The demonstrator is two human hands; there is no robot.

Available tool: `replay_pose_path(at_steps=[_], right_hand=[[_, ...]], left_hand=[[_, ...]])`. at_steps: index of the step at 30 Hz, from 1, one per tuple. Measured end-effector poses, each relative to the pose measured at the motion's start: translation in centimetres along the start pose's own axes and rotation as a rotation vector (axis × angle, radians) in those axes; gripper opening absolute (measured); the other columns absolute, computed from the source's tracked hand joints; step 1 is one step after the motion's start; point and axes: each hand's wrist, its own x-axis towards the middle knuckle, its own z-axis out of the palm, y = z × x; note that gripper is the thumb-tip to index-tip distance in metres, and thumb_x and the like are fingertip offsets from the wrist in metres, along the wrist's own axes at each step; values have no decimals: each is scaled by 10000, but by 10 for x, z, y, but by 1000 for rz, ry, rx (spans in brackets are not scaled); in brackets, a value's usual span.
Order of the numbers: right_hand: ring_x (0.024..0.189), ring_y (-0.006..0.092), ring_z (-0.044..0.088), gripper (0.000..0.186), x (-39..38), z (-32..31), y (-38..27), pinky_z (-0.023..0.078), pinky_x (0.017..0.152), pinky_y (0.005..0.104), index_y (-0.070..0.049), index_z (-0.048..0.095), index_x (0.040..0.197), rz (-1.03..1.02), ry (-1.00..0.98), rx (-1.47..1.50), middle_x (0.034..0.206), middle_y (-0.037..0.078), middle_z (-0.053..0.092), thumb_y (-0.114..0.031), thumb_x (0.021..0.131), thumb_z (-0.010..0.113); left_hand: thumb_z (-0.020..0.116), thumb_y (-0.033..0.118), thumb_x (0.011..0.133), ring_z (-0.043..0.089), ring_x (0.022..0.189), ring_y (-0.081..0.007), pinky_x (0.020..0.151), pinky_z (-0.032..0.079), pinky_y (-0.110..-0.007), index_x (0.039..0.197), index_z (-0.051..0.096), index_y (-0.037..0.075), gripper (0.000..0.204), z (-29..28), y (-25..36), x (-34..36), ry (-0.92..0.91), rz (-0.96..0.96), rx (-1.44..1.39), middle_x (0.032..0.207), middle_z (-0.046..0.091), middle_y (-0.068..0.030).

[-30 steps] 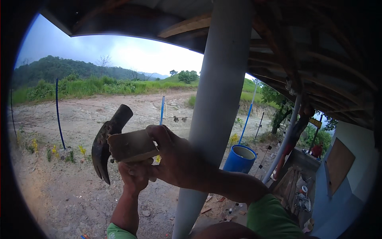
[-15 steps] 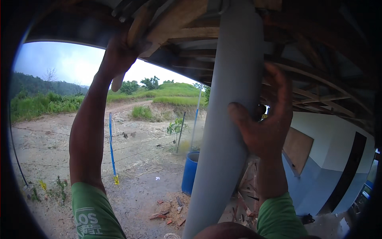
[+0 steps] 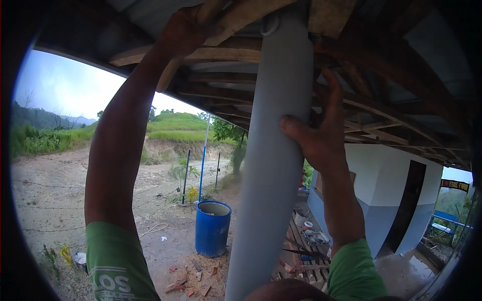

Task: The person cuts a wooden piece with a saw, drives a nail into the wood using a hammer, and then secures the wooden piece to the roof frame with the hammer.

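At the roof framing, my left hand [image 3: 188,32] is closed on a piece of wood [image 3: 213,10] beside a pale beam [image 3: 251,15]; the hand hides much of what it grips. A tall grey column [image 3: 273,160] rises through the middle to the timbers, with a small curved fitting [image 3: 271,25] near its top. My right hand [image 3: 314,120] grips the column's right side, thumb on the front and fingers spread upward, partly hidden behind it.
A blue barrel [image 3: 211,231] stands left of the column. Wire fencing [image 3: 45,181], posts and broken debris [image 3: 183,281] are on the muddy ground. Planks and a tub [image 3: 306,226] lie to the right, before a two-tone wall [image 3: 371,185] with a dark opening [image 3: 401,210].
Both hands have risen from low in view, where a hammer and block were held, to the roof and column. The view has tilted upward; since half a second ago my left hand has shifted right.
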Motion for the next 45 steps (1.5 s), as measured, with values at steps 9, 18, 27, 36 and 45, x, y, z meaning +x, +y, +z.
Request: replay_pose_path(at_steps=[9, 18, 27, 36, 45], right_hand=[[1021, 354, 604, 793, 41, -5, -47, 494, 887, 457, -49, 480, 1345, -1070, 113, -816, 1250, 212, 532, -165, 648, 839], [1083, 280, 618, 236, 155, 37, -88, 448, 929, 412, -24, 745, 894, -1128, -82, -1527, 1039, 164, 705, -156, 890, 549], [1096, 304, 632, 233, 164, 55, -88, 438, 980, 456, -111, 761, 915, -1084, -189, -1526, 1033, 148, 717, -180, 903, 539], [1086, 322, 618, 251, 154, 61, -106, 415, 973, 466, -91, 764, 915, -1043, -191, -1695, 1039, 175, 709, -153, 901, 521], [1052, 314, 624, 224, 146, 55, -92, 437, 954, 475, -93, 756, 876, -1133, -118, -1635, 1022, 175, 700, -159, 893, 543]], left_hand=[[781, 303, 835, 671, 668, -154, 620, 559, -297, 1165, 680, 61, 421, 12, -6, 15, 37, -81, -59, 823, 702, -100], [807, 159, 840, 642, 898, -161, 791, 535, -348, 1157, 697, 68, 348, 33, -1, 26, -62, -52, -575, 1008, 696, -62], [698, 205, 938, 622, 702, -124, 626, 529, -278, 1177, 603, -11, 336, 5, -19, -18, 177, 185, -483, 912, 672, -41], [734, 212, 909, 570, 570, -106, 515, 469, -277, 1155, 588, -8, 361, 3, -22, -154, 288, -385, -696, 732, 594, -30], [620, 423, 973, 524, 501, -86, 439, 441, -260, 1081, 508, 59, 396, 37, 3, -181, 248, -552, -660, 722, 503, 5]])
